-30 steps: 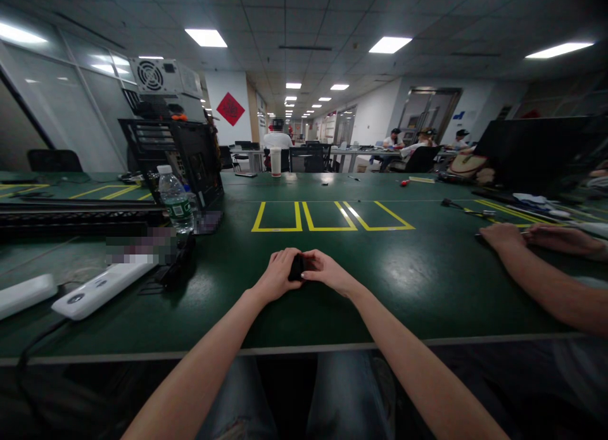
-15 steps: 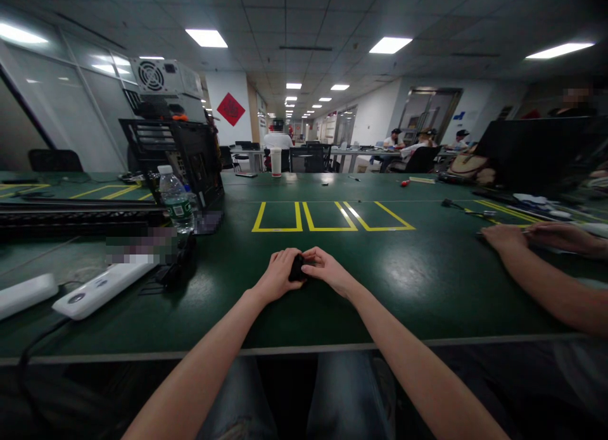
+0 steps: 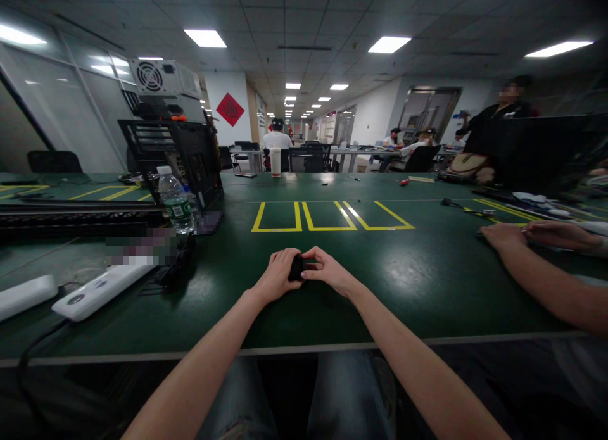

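Observation:
A small black object (image 3: 296, 268) sits between my two hands, low over the near middle of the green table; its kind I cannot make out. My left hand (image 3: 279, 270) is wrapped round its left side, fingers over the top. From the right, my right hand (image 3: 327, 270) grips its other side with thumb and fingertips. Fingers cover much of the object. Just beyond the hands, yellow tape (image 3: 327, 230) marks several open-topped outlines on the table (image 3: 361, 288).
At left stand a water bottle (image 3: 175, 199), a black computer case (image 3: 190, 152) and a white power strip (image 3: 107, 288). A co-worker's hands (image 3: 508, 236) rest on the table at right. A white cup (image 3: 275, 162) stands at the far edge.
My right fingers have shifted slightly on the black object; my left hand is almost still. In the background at right, a person in black has come more fully into view.

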`<action>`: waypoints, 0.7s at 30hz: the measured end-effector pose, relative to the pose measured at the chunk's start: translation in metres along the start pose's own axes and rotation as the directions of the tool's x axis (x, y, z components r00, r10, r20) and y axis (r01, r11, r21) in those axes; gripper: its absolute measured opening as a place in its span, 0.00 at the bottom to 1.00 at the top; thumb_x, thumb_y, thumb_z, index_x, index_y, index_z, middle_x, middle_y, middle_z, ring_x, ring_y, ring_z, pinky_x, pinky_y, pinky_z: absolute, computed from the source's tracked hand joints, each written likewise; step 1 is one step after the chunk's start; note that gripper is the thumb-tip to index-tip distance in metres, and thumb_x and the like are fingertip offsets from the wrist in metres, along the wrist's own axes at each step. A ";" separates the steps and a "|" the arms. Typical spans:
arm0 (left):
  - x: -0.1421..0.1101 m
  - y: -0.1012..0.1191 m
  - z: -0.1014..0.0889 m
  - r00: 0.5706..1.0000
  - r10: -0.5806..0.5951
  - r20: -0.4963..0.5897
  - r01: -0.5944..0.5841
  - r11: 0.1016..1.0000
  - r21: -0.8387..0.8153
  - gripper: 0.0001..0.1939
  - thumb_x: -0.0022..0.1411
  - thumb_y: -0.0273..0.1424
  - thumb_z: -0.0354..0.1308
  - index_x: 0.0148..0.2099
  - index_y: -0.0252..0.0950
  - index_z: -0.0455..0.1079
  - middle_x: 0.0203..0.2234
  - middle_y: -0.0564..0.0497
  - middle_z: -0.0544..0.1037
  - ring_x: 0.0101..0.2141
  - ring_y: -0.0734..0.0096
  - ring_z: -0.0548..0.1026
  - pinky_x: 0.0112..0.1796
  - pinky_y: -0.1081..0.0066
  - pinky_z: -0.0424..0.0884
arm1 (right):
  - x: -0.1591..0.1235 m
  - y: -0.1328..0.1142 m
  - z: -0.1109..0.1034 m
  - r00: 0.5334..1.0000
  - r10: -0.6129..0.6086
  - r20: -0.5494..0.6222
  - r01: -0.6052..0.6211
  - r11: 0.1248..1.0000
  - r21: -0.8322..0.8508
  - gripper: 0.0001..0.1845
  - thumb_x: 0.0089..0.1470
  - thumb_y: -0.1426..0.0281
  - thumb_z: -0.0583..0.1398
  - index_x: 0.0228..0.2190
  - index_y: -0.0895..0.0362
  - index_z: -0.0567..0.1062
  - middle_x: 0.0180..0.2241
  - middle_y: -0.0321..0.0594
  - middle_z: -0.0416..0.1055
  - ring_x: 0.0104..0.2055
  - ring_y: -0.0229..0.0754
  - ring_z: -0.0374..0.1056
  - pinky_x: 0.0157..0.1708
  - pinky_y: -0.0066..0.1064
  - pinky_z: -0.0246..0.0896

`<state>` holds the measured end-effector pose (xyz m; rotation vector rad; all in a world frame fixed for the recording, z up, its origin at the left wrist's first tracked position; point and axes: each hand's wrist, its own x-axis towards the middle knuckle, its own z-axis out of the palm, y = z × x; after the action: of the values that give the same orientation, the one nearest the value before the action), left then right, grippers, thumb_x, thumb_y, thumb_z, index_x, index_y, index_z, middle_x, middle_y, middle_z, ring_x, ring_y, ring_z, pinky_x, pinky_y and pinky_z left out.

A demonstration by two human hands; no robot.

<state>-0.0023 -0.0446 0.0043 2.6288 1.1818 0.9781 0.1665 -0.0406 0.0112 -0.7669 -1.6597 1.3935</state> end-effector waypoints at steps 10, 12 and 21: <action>0.000 0.000 0.000 1.000 0.015 0.004 -0.015 1.000 0.014 0.27 0.45 0.29 0.58 0.48 0.38 0.52 0.40 0.48 0.63 0.43 0.62 0.62 0.45 0.61 0.55 | 0.003 0.003 -0.001 0.997 0.080 -0.007 -0.080 0.997 0.022 0.21 0.36 0.72 0.63 0.37 0.57 0.65 0.40 0.40 0.64 0.44 0.40 0.62 0.45 0.38 0.57; 0.000 -0.001 0.001 1.000 0.007 0.000 -0.007 1.000 0.013 0.28 0.44 0.28 0.58 0.48 0.38 0.52 0.41 0.48 0.63 0.43 0.61 0.62 0.44 0.61 0.55 | 0.003 0.003 0.000 0.998 0.063 0.012 -0.063 0.997 0.042 0.22 0.35 0.73 0.63 0.36 0.57 0.65 0.40 0.39 0.65 0.44 0.40 0.62 0.45 0.37 0.56; 0.001 0.000 0.001 1.000 0.002 -0.003 -0.002 1.000 0.001 0.27 0.45 0.29 0.58 0.47 0.39 0.53 0.40 0.49 0.64 0.43 0.61 0.63 0.44 0.61 0.55 | 0.000 0.001 0.001 0.998 0.036 -0.048 -0.037 0.999 -0.027 0.16 0.39 0.68 0.61 0.33 0.56 0.66 0.36 0.38 0.65 0.40 0.40 0.63 0.41 0.37 0.59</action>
<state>-0.0011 -0.0438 0.0037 2.6304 1.1806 0.9827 0.1653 -0.0405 0.0098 -0.8434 -1.6390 1.3699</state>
